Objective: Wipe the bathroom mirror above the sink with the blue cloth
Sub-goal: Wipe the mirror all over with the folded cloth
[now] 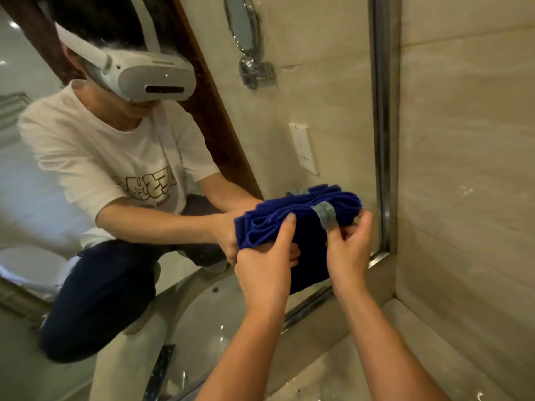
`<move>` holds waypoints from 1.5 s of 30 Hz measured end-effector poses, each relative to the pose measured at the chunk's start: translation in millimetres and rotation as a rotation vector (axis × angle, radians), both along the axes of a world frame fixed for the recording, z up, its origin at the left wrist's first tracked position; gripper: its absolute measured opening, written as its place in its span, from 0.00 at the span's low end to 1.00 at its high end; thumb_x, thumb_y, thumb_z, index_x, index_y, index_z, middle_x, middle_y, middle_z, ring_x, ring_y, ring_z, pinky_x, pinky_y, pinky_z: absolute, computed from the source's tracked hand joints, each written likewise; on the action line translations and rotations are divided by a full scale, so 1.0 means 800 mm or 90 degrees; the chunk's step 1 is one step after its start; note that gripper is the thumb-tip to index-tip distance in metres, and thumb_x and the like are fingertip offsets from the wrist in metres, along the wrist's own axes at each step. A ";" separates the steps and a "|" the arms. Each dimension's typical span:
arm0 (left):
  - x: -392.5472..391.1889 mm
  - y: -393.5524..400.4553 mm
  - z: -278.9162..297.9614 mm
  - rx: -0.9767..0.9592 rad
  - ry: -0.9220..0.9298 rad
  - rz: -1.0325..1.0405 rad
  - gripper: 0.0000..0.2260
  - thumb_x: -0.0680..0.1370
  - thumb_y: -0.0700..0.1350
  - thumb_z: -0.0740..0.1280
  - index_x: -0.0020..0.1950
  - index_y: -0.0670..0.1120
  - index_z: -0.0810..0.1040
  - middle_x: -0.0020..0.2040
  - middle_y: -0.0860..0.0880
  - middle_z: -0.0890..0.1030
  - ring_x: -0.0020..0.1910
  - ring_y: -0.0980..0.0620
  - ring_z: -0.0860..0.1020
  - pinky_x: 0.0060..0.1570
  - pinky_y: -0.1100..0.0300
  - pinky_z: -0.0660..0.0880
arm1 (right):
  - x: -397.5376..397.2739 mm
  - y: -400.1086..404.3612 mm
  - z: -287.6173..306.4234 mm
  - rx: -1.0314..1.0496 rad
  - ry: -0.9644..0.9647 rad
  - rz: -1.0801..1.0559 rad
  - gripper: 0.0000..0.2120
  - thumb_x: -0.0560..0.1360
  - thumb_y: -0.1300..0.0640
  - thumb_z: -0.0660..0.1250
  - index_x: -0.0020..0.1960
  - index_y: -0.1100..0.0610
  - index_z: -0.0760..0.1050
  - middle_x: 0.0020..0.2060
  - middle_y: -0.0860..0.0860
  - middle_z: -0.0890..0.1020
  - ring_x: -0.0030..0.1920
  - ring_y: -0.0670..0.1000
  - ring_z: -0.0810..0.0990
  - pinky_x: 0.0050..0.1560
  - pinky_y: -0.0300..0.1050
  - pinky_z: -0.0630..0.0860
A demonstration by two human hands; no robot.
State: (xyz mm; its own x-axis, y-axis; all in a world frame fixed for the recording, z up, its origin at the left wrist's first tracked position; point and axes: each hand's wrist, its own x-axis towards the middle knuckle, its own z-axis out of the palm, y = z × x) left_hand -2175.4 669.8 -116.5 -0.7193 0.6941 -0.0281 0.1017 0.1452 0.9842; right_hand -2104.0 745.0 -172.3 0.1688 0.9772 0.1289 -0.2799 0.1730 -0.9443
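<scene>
Between both hands (307,256), folded blue cloth (301,224)

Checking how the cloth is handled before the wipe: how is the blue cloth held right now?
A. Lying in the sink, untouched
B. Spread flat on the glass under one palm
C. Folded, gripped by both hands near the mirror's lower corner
C: the folded blue cloth is gripped by the left hand and right hand close to the mirror.

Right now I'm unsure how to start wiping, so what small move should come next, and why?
Probably press the folded blue cloth flat onto the mirror. Both the left hand and right hand hold it bunched at the mirror's lower corner, so little cloth faces the glass.
</scene>
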 end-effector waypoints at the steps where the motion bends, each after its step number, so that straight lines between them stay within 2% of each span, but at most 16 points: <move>1: 0.002 0.004 -0.006 -0.006 -0.016 0.005 0.22 0.70 0.64 0.73 0.45 0.45 0.85 0.37 0.51 0.86 0.39 0.54 0.85 0.51 0.51 0.81 | 0.001 0.002 -0.004 0.003 -0.009 -0.007 0.15 0.77 0.49 0.68 0.61 0.48 0.68 0.50 0.47 0.82 0.46 0.44 0.82 0.44 0.42 0.79; 4: 0.011 0.016 -0.023 -0.039 -0.052 0.007 0.20 0.70 0.62 0.74 0.46 0.45 0.84 0.38 0.50 0.86 0.39 0.53 0.85 0.51 0.50 0.81 | 0.004 0.010 -0.019 -0.020 0.007 -0.034 0.16 0.76 0.49 0.69 0.61 0.50 0.68 0.50 0.47 0.82 0.46 0.45 0.82 0.45 0.43 0.79; 7: 0.020 0.027 -0.032 -0.060 -0.089 0.020 0.19 0.69 0.60 0.75 0.47 0.45 0.84 0.38 0.50 0.86 0.39 0.53 0.85 0.48 0.51 0.82 | 0.006 0.017 -0.033 -0.092 0.064 -0.028 0.21 0.76 0.48 0.69 0.65 0.47 0.65 0.48 0.49 0.82 0.48 0.49 0.82 0.48 0.50 0.79; 10: 0.023 0.035 -0.037 -0.069 -0.156 0.063 0.17 0.66 0.57 0.76 0.47 0.47 0.84 0.39 0.51 0.86 0.39 0.53 0.85 0.46 0.52 0.82 | 0.007 0.018 -0.033 -0.139 0.108 -0.004 0.25 0.75 0.50 0.71 0.67 0.49 0.63 0.47 0.45 0.79 0.48 0.48 0.81 0.47 0.52 0.78; 12: 0.025 0.038 -0.036 -0.073 -0.185 0.084 0.19 0.61 0.58 0.75 0.46 0.47 0.84 0.39 0.50 0.86 0.40 0.51 0.85 0.46 0.51 0.82 | 0.010 0.021 -0.031 -0.154 0.108 0.007 0.24 0.75 0.52 0.71 0.66 0.52 0.65 0.50 0.47 0.79 0.48 0.50 0.80 0.45 0.50 0.78; 15: 0.025 0.039 -0.035 -0.070 -0.192 0.099 0.23 0.56 0.60 0.73 0.45 0.48 0.84 0.39 0.50 0.86 0.40 0.49 0.84 0.48 0.50 0.82 | 0.012 0.023 -0.033 -0.175 0.104 0.013 0.26 0.76 0.54 0.70 0.70 0.52 0.65 0.58 0.53 0.79 0.55 0.56 0.80 0.52 0.57 0.79; 17: 0.022 0.036 -0.035 -0.078 -0.183 0.093 0.19 0.61 0.58 0.75 0.45 0.48 0.84 0.38 0.50 0.86 0.40 0.49 0.84 0.49 0.49 0.81 | 0.012 0.017 -0.032 -0.160 0.042 -0.003 0.23 0.76 0.52 0.70 0.68 0.52 0.68 0.58 0.54 0.80 0.54 0.56 0.80 0.54 0.60 0.79; 20: 0.019 0.027 -0.029 -0.077 -0.186 0.064 0.14 0.70 0.54 0.76 0.47 0.46 0.84 0.39 0.50 0.86 0.42 0.49 0.84 0.49 0.51 0.81 | 0.015 0.010 -0.024 -0.121 -0.055 -0.043 0.15 0.75 0.51 0.70 0.58 0.53 0.74 0.51 0.52 0.79 0.50 0.56 0.80 0.52 0.60 0.79; 22: 0.021 0.022 -0.016 -0.059 -0.228 0.037 0.17 0.71 0.56 0.76 0.50 0.45 0.83 0.43 0.48 0.86 0.46 0.49 0.83 0.47 0.53 0.80 | 0.020 0.014 -0.023 -0.140 -0.129 -0.068 0.18 0.74 0.50 0.71 0.60 0.55 0.74 0.56 0.56 0.73 0.55 0.60 0.76 0.57 0.57 0.76; 24: 0.024 0.017 -0.003 -0.051 -0.264 0.027 0.21 0.70 0.59 0.75 0.51 0.43 0.83 0.46 0.46 0.85 0.48 0.48 0.82 0.47 0.52 0.79 | 0.024 0.016 -0.022 -0.143 -0.125 -0.035 0.22 0.73 0.50 0.73 0.63 0.57 0.72 0.61 0.59 0.71 0.58 0.60 0.75 0.58 0.53 0.75; 27: 0.025 0.013 0.000 -0.051 -0.284 0.020 0.25 0.70 0.62 0.74 0.51 0.41 0.82 0.48 0.45 0.84 0.49 0.46 0.81 0.50 0.50 0.78 | 0.028 0.014 -0.028 -0.140 -0.087 0.036 0.18 0.73 0.50 0.72 0.58 0.53 0.71 0.55 0.55 0.78 0.55 0.57 0.79 0.55 0.57 0.78; 31: 0.034 0.011 -0.022 -0.029 -0.191 0.018 0.17 0.72 0.59 0.74 0.46 0.45 0.83 0.45 0.48 0.86 0.47 0.49 0.83 0.51 0.51 0.79 | 0.032 0.015 -0.043 -0.156 -0.125 0.027 0.12 0.76 0.57 0.68 0.59 0.51 0.74 0.53 0.53 0.80 0.53 0.55 0.80 0.57 0.59 0.77; 36: 0.036 0.006 -0.047 -0.040 -0.078 -0.077 0.08 0.72 0.52 0.74 0.48 0.51 0.82 0.46 0.51 0.85 0.48 0.52 0.82 0.52 0.51 0.80 | 0.053 0.020 -0.038 -0.164 -0.226 0.031 0.13 0.78 0.59 0.64 0.62 0.52 0.74 0.54 0.50 0.80 0.55 0.55 0.79 0.56 0.49 0.75; 39: 0.046 0.016 -0.062 -0.090 -0.014 -0.085 0.24 0.59 0.61 0.72 0.49 0.50 0.81 0.47 0.51 0.85 0.47 0.51 0.82 0.53 0.47 0.80 | 0.064 0.023 -0.049 -0.185 -0.261 -0.012 0.12 0.78 0.57 0.64 0.61 0.52 0.74 0.56 0.53 0.81 0.56 0.58 0.79 0.54 0.51 0.75; 40: 0.047 0.020 -0.068 -0.100 -0.023 -0.081 0.25 0.57 0.62 0.72 0.50 0.50 0.81 0.47 0.51 0.85 0.47 0.50 0.82 0.53 0.46 0.80 | 0.064 0.025 -0.053 -0.194 -0.276 -0.023 0.12 0.78 0.56 0.64 0.61 0.52 0.74 0.56 0.54 0.81 0.56 0.59 0.79 0.53 0.50 0.75; 45: 0.047 0.037 -0.092 -0.114 -0.048 -0.087 0.09 0.69 0.52 0.75 0.44 0.50 0.82 0.44 0.50 0.85 0.47 0.50 0.82 0.56 0.46 0.79 | 0.066 0.035 -0.066 -0.229 -0.355 -0.076 0.14 0.78 0.55 0.64 0.62 0.54 0.73 0.57 0.57 0.80 0.56 0.61 0.79 0.49 0.50 0.75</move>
